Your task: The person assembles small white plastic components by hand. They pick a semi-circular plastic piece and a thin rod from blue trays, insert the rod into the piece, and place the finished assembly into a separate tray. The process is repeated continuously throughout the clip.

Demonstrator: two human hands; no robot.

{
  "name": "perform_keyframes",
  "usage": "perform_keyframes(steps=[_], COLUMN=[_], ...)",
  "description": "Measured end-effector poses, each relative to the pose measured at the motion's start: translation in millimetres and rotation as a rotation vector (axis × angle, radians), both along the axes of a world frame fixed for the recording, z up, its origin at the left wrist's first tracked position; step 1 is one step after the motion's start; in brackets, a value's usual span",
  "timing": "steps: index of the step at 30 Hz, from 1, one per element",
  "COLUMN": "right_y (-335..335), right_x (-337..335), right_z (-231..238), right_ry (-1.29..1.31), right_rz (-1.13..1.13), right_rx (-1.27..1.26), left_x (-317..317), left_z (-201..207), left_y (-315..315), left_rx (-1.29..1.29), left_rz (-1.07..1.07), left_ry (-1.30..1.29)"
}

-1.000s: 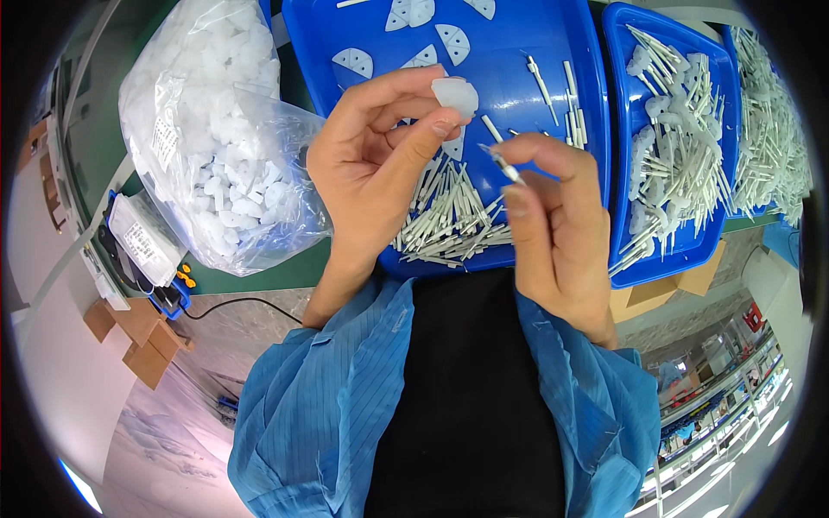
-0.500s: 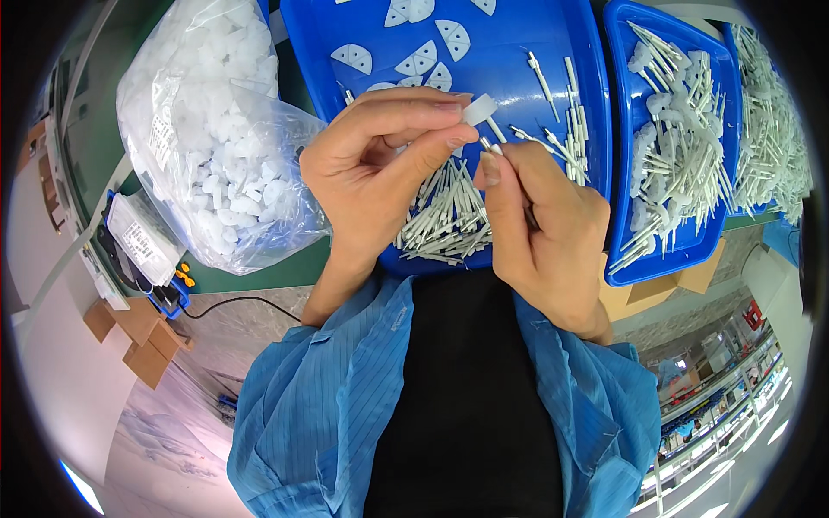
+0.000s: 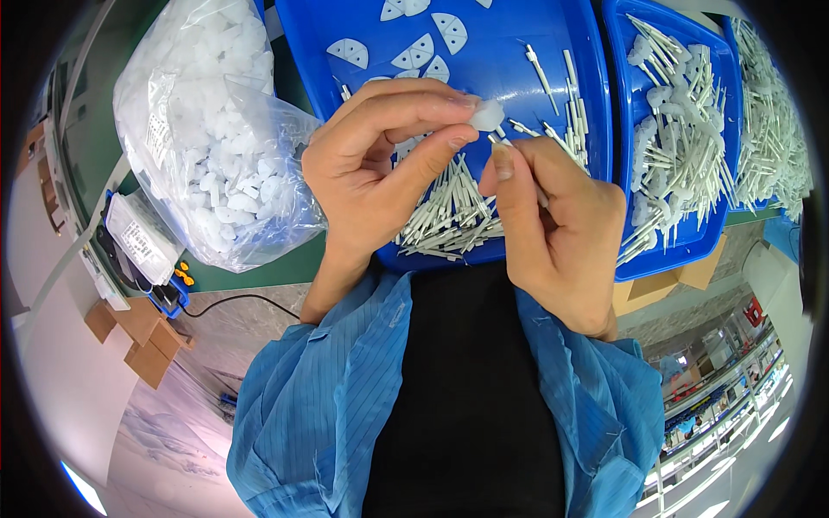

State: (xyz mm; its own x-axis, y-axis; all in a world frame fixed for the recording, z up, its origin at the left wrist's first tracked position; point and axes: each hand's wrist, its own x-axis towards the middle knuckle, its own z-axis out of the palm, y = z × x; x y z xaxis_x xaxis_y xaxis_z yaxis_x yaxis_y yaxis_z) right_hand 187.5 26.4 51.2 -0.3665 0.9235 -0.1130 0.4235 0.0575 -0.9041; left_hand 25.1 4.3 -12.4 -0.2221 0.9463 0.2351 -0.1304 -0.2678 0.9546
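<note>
My left hand (image 3: 380, 160) pinches a small white translucent plastic piece (image 3: 488, 115) between thumb and fingertips. Close to its right, my right hand (image 3: 557, 224) is closed on a thin white rod (image 3: 496, 139), whose tip points up toward the plastic piece. Whether the tip touches the piece I cannot tell. Both hands are above a blue tray (image 3: 509, 52). A heap of white rods (image 3: 453, 211) lies in the tray below my hands, and more rods (image 3: 577, 108) lie along its right side. Flat half-round white pieces with small holes (image 3: 414, 53) are spread in its far left part.
Left of the tray stands a clear plastic bag (image 3: 216, 147) full of white pieces. A second blue tray (image 3: 669, 259) on the right holds rods with white pieces; another heap of rods (image 3: 768, 129) lies beyond it. A cardboard box (image 3: 643, 293) sits below the table edge.
The white piece in my left hand has turned to show a broader face. My right hand has shifted slightly right and down with the rod.
</note>
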Motion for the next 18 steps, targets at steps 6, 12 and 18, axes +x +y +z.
perform_keyframes(steps=[6,12,18], right_y=[6,10,19], right_x=[2,11,11], right_z=[4,12,-4], right_ry=[0.008,-0.052,0.267], right_rz=[0.035,0.087,0.197], right_rx=[-0.028,-0.105,-0.168], left_x=[-3,-3,-1], left_z=[1,-2,5], left_y=[2,5,1], left_rx=[0.064,0.123,0.076], left_rz=[-0.033,0.024,-0.054], left_ry=[0.093,0.334,-0.037])
